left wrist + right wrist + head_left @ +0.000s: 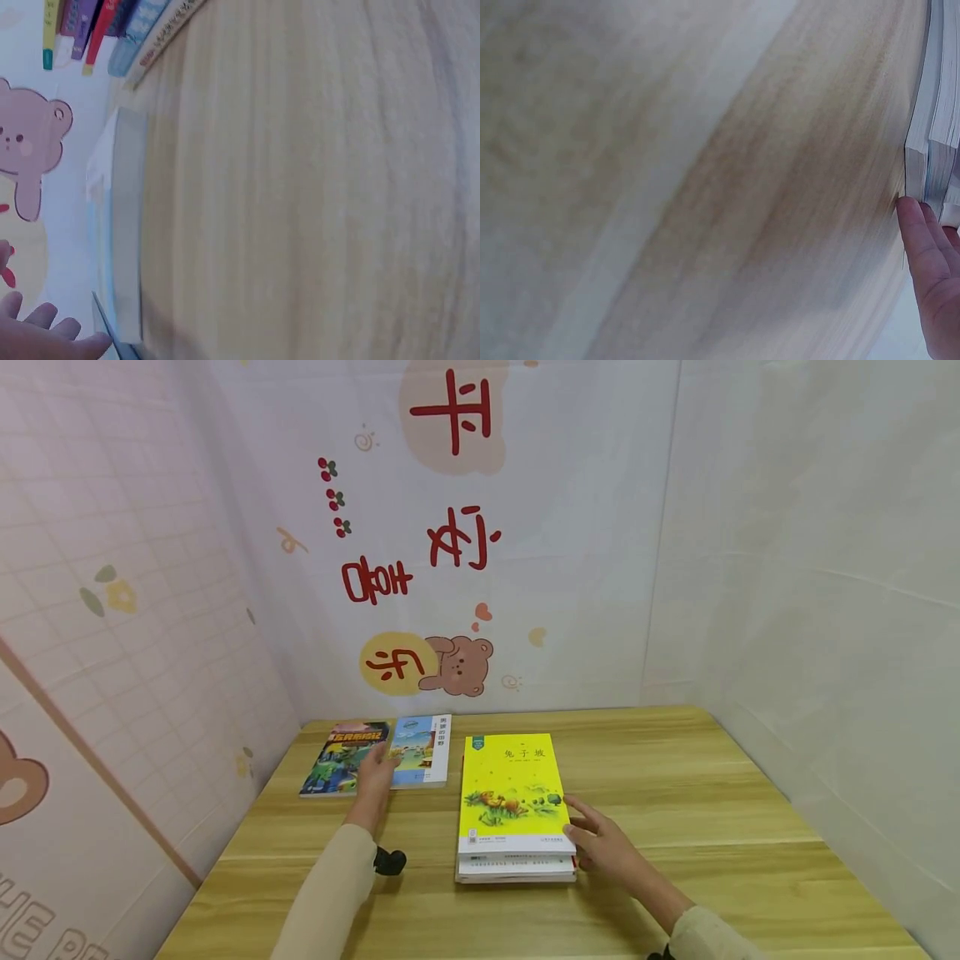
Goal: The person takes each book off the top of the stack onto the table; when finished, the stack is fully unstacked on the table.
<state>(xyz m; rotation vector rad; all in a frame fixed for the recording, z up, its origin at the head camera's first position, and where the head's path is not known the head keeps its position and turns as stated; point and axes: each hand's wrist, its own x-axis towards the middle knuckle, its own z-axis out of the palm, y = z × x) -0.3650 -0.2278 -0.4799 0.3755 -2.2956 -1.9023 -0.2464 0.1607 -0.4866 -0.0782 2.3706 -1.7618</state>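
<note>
A stack of several books stands mid-table, topped by a yellow book (517, 793) with a cartoon picture. My right hand (607, 847) is at the stack's right side, its fingertips against the edges of the books (922, 127). To the left lie two books side by side: a dark green, colourful one (341, 760) and a blue and white one (427, 752). My left hand (375, 777) is over where these two meet, fingers loosely spread. Whether it touches the covers I cannot tell. In the left wrist view the fingers (45, 315) grip nothing.
The wood-grain table (660, 777) stretches to the right of the stack. White printed cloth (570, 568) with red characters and a bear hangs behind it, and more cloth encloses the left and right sides. A dark strap (390, 862) is on the left wrist.
</note>
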